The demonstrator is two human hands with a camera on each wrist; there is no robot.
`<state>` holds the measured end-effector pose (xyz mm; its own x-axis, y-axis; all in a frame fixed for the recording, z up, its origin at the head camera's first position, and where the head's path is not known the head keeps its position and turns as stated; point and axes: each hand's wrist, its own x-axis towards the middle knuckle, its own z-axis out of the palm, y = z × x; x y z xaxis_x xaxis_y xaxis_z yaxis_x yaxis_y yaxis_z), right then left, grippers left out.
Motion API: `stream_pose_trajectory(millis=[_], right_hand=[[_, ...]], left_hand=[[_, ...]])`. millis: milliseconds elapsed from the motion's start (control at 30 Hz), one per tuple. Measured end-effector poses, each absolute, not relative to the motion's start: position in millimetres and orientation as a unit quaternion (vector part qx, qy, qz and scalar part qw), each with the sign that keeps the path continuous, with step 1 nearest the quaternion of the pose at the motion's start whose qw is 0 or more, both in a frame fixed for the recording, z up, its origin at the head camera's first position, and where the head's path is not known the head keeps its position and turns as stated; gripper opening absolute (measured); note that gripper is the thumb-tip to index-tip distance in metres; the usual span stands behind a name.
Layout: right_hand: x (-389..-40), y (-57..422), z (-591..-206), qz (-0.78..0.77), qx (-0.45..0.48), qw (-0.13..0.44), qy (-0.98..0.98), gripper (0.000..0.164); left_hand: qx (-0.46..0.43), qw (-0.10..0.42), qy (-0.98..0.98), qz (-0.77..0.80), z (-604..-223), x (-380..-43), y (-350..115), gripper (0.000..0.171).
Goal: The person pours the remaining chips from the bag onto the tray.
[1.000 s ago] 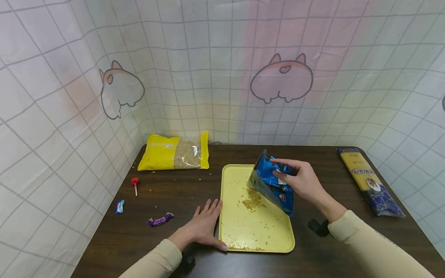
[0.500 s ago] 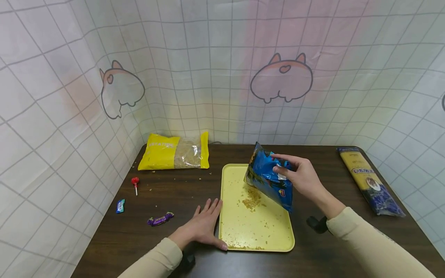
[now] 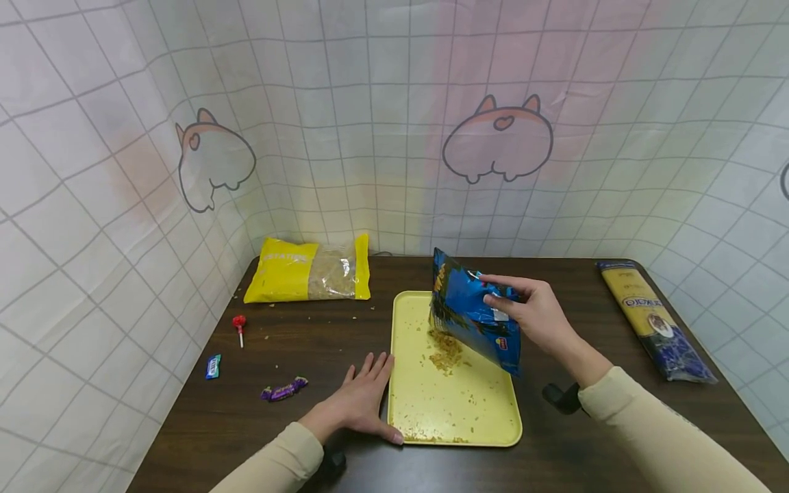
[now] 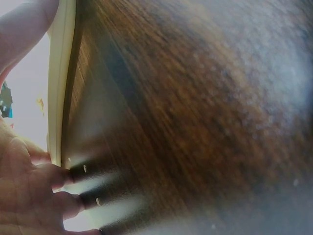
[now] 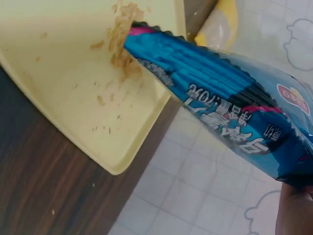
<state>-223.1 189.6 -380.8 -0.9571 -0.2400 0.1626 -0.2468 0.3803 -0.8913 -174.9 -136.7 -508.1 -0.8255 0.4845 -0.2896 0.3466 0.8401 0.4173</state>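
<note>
My right hand pinches a blue chip bag between thumb and fingers, holding it tilted above the yellow tray. The bag's lower left end points down at a pile of golden crumbs on the tray. In the right wrist view, the blue bag slants down to the crumbs, and only part of the hand shows at the right edge. My left hand lies with fingers spread at the tray's left side, its thumb on the near left corner. The left wrist view shows its fingers beside the tray rim.
At the back left lies a yellow and clear bag of grains. A red lollipop, a small blue wrapped candy and a purple wrapped candy lie on the left. A long yellow and blue packet lies far right. Small crumbs dot the dark table.
The bag's upper end has swung left and its printed front has turned more into view. The crumb pile reaches slightly farther left under the bag. The left hand has stayed in place.
</note>
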Motion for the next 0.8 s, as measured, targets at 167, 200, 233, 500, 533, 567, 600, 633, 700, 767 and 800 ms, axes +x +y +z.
stream_pose_trajectory(millis=[167,200,233,500,533,567,600,633,700,767,800], right_hand=[[-224.4,193.1,-381.7,0.562,0.137,-0.024,-0.816,0.044],[-224.4,193.5,-381.6,0.563,0.137,-0.028,-0.814,0.045],[-224.3,194.0,-381.5,0.564,0.138,-0.03,-0.814,0.045],[-225.1,196.5,-380.9,0.572,0.139,-0.022,-0.808,0.042],[-225.3,196.7,-380.6,0.575,0.139,-0.021,-0.806,0.041],[-225.4,196.8,-380.2,0.579,0.14,-0.02,-0.803,0.041],[-225.2,196.6,-379.6,0.578,0.141,-0.018,-0.803,0.041],[-225.0,196.6,-379.2,0.579,0.142,-0.017,-0.803,0.041],[-224.3,196.5,-378.3,0.582,0.136,-0.014,-0.802,0.041],[-223.8,196.5,-377.5,0.586,0.129,-0.013,-0.8,0.041],[-223.6,196.4,-377.0,0.588,0.126,-0.012,-0.799,0.041]], left_hand=[[0.22,0.195,0.939,0.175,-508.1,-174.8,-136.2,0.141],[0.22,0.195,0.94,0.175,-508.2,-174.7,-136.2,0.141],[0.22,0.194,0.94,0.175,-508.3,-174.7,-136.2,0.141],[0.223,0.194,0.938,0.182,-508.3,-174.5,-137.1,0.141],[0.223,0.194,0.937,0.183,-508.2,-174.6,-137.2,0.141],[0.223,0.194,0.937,0.185,-508.0,-174.7,-137.3,0.141],[0.224,0.194,0.937,0.185,-507.8,-174.7,-137.3,0.141],[0.224,0.193,0.937,0.185,-507.6,-174.8,-137.4,0.141],[0.224,0.192,0.937,0.185,-507.6,-174.8,-137.4,0.141],[0.225,0.192,0.938,0.183,-507.8,-174.8,-137.4,0.141],[0.225,0.192,0.938,0.182,-508.1,-174.8,-137.4,0.141]])
